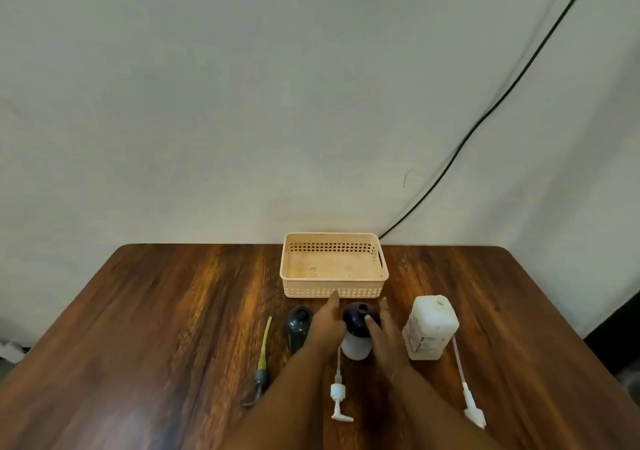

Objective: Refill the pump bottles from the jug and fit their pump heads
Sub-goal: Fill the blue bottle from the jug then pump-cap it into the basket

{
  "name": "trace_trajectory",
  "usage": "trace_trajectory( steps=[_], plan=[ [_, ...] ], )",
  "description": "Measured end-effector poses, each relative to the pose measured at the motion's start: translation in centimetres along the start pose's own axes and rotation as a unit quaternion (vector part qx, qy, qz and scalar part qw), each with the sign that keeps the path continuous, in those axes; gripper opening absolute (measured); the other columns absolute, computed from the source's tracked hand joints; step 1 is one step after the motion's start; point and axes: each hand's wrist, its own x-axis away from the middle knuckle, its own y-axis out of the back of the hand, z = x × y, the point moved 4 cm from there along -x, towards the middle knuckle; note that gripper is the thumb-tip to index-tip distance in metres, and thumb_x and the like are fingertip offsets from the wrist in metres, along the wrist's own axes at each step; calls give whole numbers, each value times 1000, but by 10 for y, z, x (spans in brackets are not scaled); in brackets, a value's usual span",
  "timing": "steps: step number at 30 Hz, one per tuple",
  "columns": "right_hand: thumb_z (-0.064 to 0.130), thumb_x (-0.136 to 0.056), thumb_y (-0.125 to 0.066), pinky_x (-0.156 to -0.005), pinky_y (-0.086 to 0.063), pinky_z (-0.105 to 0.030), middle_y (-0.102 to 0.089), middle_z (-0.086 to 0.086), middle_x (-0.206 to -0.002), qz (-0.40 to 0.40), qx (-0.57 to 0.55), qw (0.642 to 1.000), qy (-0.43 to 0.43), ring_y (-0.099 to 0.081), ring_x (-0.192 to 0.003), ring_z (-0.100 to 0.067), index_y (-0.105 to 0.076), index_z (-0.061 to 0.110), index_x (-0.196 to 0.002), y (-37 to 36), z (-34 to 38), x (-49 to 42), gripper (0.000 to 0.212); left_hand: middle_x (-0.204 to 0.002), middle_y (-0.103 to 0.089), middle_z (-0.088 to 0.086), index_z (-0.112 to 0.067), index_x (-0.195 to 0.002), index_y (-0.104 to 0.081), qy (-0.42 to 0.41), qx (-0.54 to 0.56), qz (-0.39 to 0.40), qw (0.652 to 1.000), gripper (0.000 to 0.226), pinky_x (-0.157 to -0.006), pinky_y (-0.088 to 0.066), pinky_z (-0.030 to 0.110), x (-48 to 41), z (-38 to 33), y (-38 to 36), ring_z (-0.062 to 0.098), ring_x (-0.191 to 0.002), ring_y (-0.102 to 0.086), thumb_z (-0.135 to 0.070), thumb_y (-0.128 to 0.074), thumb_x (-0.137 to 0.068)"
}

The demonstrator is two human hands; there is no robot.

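Three open bottles stand in a row on the wooden table (173,311): a dark translucent bottle (298,325), a middle bottle (356,344) with a navy top and a white lower body, and a white square bottle (431,328) with a label. My right hand (386,331) holds the middle bottle's navy top, thumb in front and fingers behind. My left hand (327,321) is against that bottle's left side with its fingers stretched out. Three pump heads lie in front: a grey one with a yellow tube (263,356), a white one (337,394), and a white one with a pinkish tube (469,401).
A beige perforated basket (334,292) stands just behind the bottles, near the table's far edge and the wall. A black cable (485,117) runs down the wall to behind the basket. My forearms cross the table's front middle, between the pump heads.
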Motion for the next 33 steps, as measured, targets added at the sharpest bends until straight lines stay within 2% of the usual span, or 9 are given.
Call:
trace_trajectory(
  steps=[3,6,9,12,15,22,33],
  plan=[
    [13,-93,-51,-115,-24,-37,-35,-8,-149,17,20,999,-19,-32,-138,-26,-22,12,-146,-2,-5,-4,61,-138,-51,8,-11,-141,-37,13,-88,23,996,49,-103,-40,27,-5,11,-8,26,-128,-49,-13,-50,-94],
    [7,-86,-59,-111,-30,-38,-46,-9,-141,29,40,998,-41,-41,-132,-26,-36,13,-138,-4,-10,-8,57,-135,-54,11,-7,-135,-45,21,-88,36,995,40,-99,-40,23,4,2,-10,25,-125,-51,-11,-47,-96],
    [4,-84,-61,-110,-34,-40,-54,-11,-132,38,16,998,-56,-46,-127,-28,-50,20,-123,-5,-11,-12,43,-134,-54,15,-3,-136,-45,18,-72,51,996,40,-94,-37,18,4,2,-13,27,-125,-50,-2,-44,-95],
    [3,-82,-65,-108,-36,-39,-52,-10,-134,36,39,998,-39,-45,-128,-27,-43,10,-134,-3,-12,-12,57,-136,-52,16,-1,-138,-42,14,-57,54,997,41,-97,-37,18,6,0,-12,28,-128,-48,-1,-40,-97],
    [5,-81,-67,-111,-35,-40,-48,-10,-139,34,60,997,-30,-43,-131,-27,-36,9,-139,-1,-12,-10,66,-138,-50,15,-2,-139,-39,18,-51,56,997,44,-102,-36,22,7,0,-11,27,-129,-46,2,-41,-95],
    [5,-82,-66,-106,-36,-33,-53,-10,-134,35,55,998,-19,-46,-127,-25,-44,10,-133,4,-6,-3,56,-136,-53,15,-4,-137,-43,19,-44,66,997,50,-109,-39,33,10,-3,-13,29,-128,-47,7,-45,-89],
    [9,-83,-65,-109,-33,-35,-48,-10,-139,32,86,996,-5,-43,-130,-26,-40,11,-136,12,-4,6,58,-134,-55,12,-8,-136,-47,24,-40,60,997,50,-108,-37,30,22,-10,-19,25,-128,-48,6,-47,-88]
  ],
)
